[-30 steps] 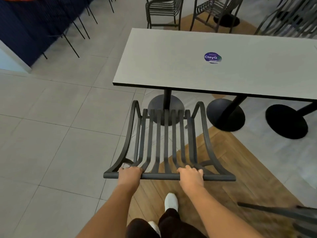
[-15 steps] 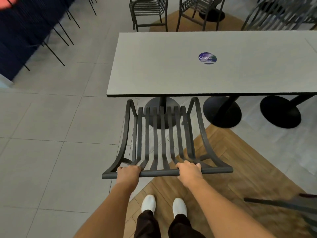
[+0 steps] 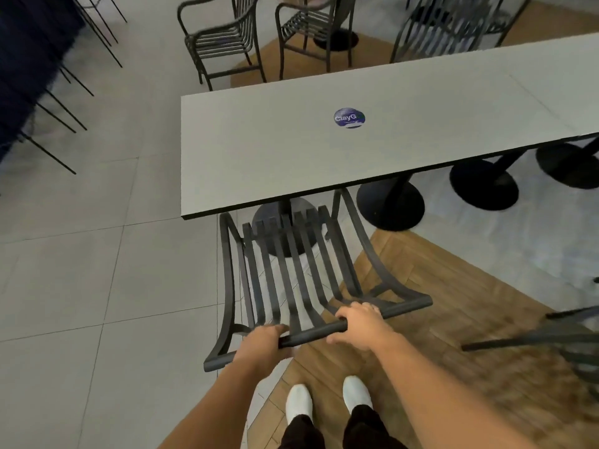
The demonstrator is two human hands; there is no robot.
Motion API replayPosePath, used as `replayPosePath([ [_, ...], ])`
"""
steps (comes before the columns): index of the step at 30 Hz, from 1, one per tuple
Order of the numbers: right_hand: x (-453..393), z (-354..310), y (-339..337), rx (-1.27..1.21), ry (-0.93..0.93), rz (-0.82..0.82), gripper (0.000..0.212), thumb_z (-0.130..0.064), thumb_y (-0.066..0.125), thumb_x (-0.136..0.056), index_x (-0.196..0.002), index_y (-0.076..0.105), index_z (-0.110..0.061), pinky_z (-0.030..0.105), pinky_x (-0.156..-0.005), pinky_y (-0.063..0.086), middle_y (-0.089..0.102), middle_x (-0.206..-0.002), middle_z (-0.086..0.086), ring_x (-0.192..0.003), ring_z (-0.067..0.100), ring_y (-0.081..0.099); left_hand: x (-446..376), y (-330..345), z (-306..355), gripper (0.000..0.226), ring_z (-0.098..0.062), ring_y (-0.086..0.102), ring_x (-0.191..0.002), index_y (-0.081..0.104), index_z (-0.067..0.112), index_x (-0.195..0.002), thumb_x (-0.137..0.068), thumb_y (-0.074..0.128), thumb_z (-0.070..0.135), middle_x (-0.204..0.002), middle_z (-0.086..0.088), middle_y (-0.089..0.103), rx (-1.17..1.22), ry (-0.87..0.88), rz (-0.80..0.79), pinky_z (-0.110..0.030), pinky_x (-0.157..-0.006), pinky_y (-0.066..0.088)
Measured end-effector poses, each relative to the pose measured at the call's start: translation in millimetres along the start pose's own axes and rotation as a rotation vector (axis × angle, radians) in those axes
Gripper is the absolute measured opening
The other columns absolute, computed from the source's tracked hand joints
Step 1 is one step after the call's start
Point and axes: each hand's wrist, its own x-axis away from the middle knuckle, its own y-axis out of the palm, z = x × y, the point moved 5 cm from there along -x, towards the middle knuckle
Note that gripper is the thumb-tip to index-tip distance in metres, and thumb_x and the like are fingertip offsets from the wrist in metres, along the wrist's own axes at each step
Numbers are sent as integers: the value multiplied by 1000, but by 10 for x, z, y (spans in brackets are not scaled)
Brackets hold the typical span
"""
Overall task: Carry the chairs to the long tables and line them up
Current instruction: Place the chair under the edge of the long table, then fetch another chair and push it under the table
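Observation:
A black slatted metal chair (image 3: pixel 291 273) stands in front of me, its front tucked just under the near edge of the long grey table (image 3: pixel 259 150). My left hand (image 3: pixel 264 346) grips the top rail of the chair's backrest left of centre. My right hand (image 3: pixel 361 324) grips the same rail right of centre, fingers curled over it. The chair's legs are hidden below the seat. A round blue sticker (image 3: pixel 349 118) lies on the tabletop.
Black round table bases (image 3: pixel 390 202) stand under the table. Two more black chairs (image 3: pixel 223 43) stand beyond the far side. Part of another chair (image 3: pixel 551 338) juts in at the right. Thin black legs (image 3: pixel 64 105) line the far left. Floor is grey tile and wood.
The chair has slid forward, its front now under the table edge. The view has swung left, so the table and rail look slanted. Both hands keep their grip.

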Motion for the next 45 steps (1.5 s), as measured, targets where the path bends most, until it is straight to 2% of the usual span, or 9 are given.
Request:
replayPosePath([
  [3, 134, 48, -70, -202, 53, 71, 67, -63, 65, -89, -143, 56, -24, 43, -117, 33, 51, -144, 3, -139, 27, 39, -12, -184, 241, 53, -16, 63, -106, 57, 30, -139, -93, 66, 55, -127, 4, 63, 25, 94, -25, -36, -94, 55],
  [7, 332, 196, -176, -397, 93, 216, 49, -51, 57, -100, -135, 62, -18, 40, -108, 45, 58, -134, 3, -127, 23, 51, -11, -441, 689, 40, -18, 63, -107, 61, 28, -131, -101, 55, 53, -123, 3, 66, -49, 228, -3, -35, -92, 56],
  [11, 554, 524, -279, -420, 167, 371, 42, -48, 55, -102, -127, 67, -17, 36, -98, 48, 64, -125, 4, -116, 23, 59, -17, -597, 1238, 37, -21, 64, -107, 60, 25, -135, -105, 49, 45, -122, 1, 69, -150, 330, 30, -35, -93, 53],
  [17, 1032, 1309, -354, -422, 324, 483, 36, -48, 53, -102, -119, 69, -20, 34, -87, 49, 65, -117, 3, -109, 23, 61, -101, -543, 2166, 37, -23, 66, -99, 66, 24, -122, -102, 44, 46, -111, -1, 71, -295, 469, 9, -45, -89, 57],
  [21, 1502, 1954, -322, -448, 420, 505, 38, -49, 51, -103, -117, 70, -19, 37, -92, 50, 66, -116, 3, -108, 23, 61, -55, -259, 2908, 34, -20, 68, -99, 68, 24, -122, -104, 48, 44, -108, 0, 73, -362, 572, -6, -43, -90, 57],
  [25, 2029, 2700, -194, -496, 554, 505, 39, -49, 50, -103, -119, 69, -19, 37, -92, 53, 68, -118, 4, -107, 24, 63, 11, 180, 3635, 40, -24, 66, -103, 66, 17, -123, -106, 45, 46, -112, -3, 72, -493, 631, -69, -38, -89, 55],
  [33, 3025, 4071, 163, -583, 759, 513, 37, -47, 52, -103, -118, 70, -18, 38, -96, 50, 68, -123, 7, -116, 28, 60, 188, 1080, 4979, 44, -23, 66, -105, 68, 14, -126, -105, 48, 46, -118, -4, 71, -534, 737, -160, -41, -94, 55],
  [42, 3844, 5135, 571, -702, 896, 526, 40, -49, 49, -103, -123, 66, -19, 42, -102, 48, 62, -128, 10, -122, 32, 57, 324, 1905, 6180, 42, -29, 65, -110, 70, 14, -124, -105, 47, 43, -118, -6, 72, -632, 878, -202, -41, -97, 53],
  [45, 3996, 5460, 679, -740, 949, 525, 43, -50, 46, -104, -127, 62, -17, 44, -103, 47, 60, -127, 12, -122, 34, 55, 373, 2131, 6540, 38, -29, 64, -112, 69, 16, -126, -106, 47, 40, -120, -6, 71, -676, 949, -240, -37, -95, 51],
])
